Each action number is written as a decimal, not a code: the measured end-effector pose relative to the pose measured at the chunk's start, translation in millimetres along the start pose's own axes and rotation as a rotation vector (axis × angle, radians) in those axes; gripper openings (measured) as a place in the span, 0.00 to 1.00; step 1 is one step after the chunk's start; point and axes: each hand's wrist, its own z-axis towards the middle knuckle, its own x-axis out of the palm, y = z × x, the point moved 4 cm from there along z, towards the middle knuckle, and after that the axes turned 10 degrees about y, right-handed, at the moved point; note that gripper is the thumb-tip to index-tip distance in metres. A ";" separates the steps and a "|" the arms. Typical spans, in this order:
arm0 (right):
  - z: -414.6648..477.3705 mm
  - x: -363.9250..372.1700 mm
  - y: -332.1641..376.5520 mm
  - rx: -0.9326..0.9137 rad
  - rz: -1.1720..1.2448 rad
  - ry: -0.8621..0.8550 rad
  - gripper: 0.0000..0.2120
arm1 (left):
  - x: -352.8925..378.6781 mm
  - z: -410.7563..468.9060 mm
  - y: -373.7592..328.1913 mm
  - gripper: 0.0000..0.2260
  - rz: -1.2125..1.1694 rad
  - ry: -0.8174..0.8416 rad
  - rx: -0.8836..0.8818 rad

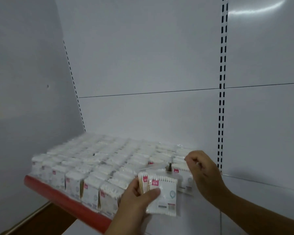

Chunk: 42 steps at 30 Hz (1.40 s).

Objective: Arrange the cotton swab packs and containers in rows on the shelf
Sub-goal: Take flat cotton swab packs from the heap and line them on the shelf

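Several rows of white cotton swab packs (95, 160) in clear wrap with pink labels stand upright on a shelf with a red front strip (58, 194). My left hand (136, 199) grips a small stack of swab packs (161, 192) in front of the shelf's right end, thumb across the front pack. My right hand (204, 173) has its fingers curled over the top of the rightmost row of packs (182, 170), pinching the clear wrap at the top edge of a pack there.
A white back panel (151, 65) with slotted black uprights (221, 99) rises behind the shelf. A white side panel (24, 82) closes the left. Below the shelf at bottom left a brown wooden edge (32, 216) shows.
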 end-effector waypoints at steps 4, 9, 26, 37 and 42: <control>0.3 21.5 22.6 0.139 0.025 0.479 0.15 | 8.8 12.6 3.1 0.22 0.059 -0.078 0.058; 30.0 -19.6 17.7 0.232 -0.156 0.468 0.13 | 27.1 33.4 -0.6 0.09 -0.068 -0.102 -0.003; 23.3 -8.0 -6.3 -0.131 -0.562 0.378 0.18 | 30.6 107.6 -77.5 0.13 1.820 0.275 -0.077; 10.4 17.7 -23.4 0.020 -0.960 0.614 0.44 | 34.9 124.9 -31.5 0.50 2.223 0.514 -0.052; 13.9 28.5 -45.2 0.072 -0.834 0.699 0.46 | 29.2 139.6 -24.6 0.54 2.269 0.604 -0.165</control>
